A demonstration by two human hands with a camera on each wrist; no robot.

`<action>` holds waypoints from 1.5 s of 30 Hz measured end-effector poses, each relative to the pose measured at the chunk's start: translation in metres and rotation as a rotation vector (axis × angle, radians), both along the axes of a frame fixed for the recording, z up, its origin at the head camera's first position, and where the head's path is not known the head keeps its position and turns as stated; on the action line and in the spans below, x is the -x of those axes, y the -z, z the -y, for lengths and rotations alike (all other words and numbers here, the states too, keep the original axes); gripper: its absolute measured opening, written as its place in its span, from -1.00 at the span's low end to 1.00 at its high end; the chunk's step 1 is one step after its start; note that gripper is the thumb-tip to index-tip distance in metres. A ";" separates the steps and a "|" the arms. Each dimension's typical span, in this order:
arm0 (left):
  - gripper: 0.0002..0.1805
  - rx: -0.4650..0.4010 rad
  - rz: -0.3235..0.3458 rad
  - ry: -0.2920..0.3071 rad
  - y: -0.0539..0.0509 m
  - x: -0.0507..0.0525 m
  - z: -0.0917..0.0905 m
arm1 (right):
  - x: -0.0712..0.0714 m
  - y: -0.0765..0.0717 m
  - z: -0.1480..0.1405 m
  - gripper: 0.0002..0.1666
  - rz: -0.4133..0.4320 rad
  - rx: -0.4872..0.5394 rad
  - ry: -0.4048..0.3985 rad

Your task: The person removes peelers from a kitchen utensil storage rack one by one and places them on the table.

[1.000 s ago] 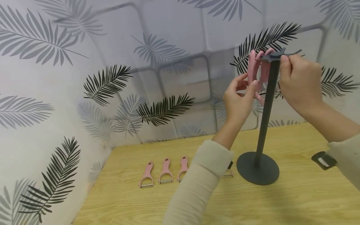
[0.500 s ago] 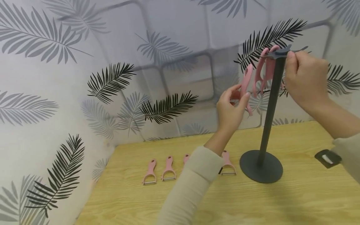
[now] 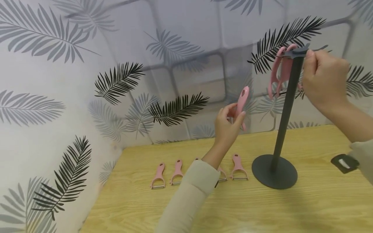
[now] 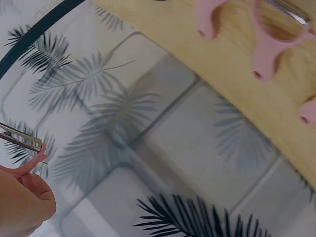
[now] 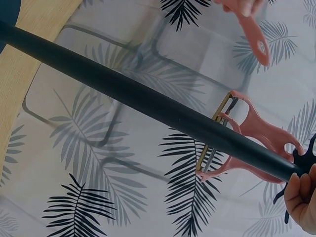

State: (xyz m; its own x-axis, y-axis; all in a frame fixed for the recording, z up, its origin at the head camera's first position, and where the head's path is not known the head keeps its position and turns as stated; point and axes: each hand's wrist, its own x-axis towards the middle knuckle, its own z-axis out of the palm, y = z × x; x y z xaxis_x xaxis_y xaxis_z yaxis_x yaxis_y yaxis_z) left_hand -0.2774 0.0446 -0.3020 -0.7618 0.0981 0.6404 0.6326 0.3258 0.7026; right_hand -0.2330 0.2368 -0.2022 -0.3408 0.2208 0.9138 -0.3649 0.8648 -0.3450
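Note:
My left hand [image 3: 228, 124] pinches a pink Y-shaped peeler [image 3: 242, 101] between thumb and fingers, left of the stand and apart from it. The peeler's holed handle end points up; its metal blade shows in the left wrist view beside the left hand [image 4: 24, 205]. My right hand [image 3: 326, 81] grips the top of a dark hook stand [image 3: 287, 113] at its hooked head [image 3: 300, 51]. Two pink peelers [image 5: 261, 129] hang from the hooks by their handle holes, blades downward, partly behind the pole in the right wrist view.
Several more pink peelers [image 3: 158, 176] lie in a row on the wooden table [image 3: 131, 207], some hidden by my left sleeve [image 3: 186, 191]. The stand's round base [image 3: 274, 171] rests right of them. A leaf-patterned wall covering [image 3: 186, 38] rises behind the table.
My left hand has taken its peeler away from the hooked head, moving left and down with it. The right hand stays on the stand's top.

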 end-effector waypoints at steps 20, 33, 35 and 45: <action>-0.63 0.016 0.269 -0.236 0.092 -0.005 0.089 | -0.002 0.002 -0.002 -0.50 0.034 -0.014 0.030; -0.60 0.159 0.369 -0.357 0.125 -0.020 0.144 | -0.004 0.001 0.000 -0.51 0.077 -0.013 0.027; -0.60 0.188 0.369 -0.374 0.128 -0.022 0.152 | -0.004 0.001 0.000 -0.51 0.092 0.011 0.015; -0.56 0.301 0.441 -0.388 0.149 -0.042 0.185 | -0.011 -0.002 0.003 -0.45 0.272 0.077 0.076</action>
State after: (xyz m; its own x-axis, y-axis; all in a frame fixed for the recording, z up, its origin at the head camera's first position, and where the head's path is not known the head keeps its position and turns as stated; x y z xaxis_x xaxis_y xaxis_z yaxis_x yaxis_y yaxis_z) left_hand -0.2353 -0.1402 -0.4507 -0.9625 -0.1103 0.2480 0.1036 0.6953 0.7112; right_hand -0.2219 0.2335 -0.2003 -0.5509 0.3202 0.7707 -0.1851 0.8536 -0.4870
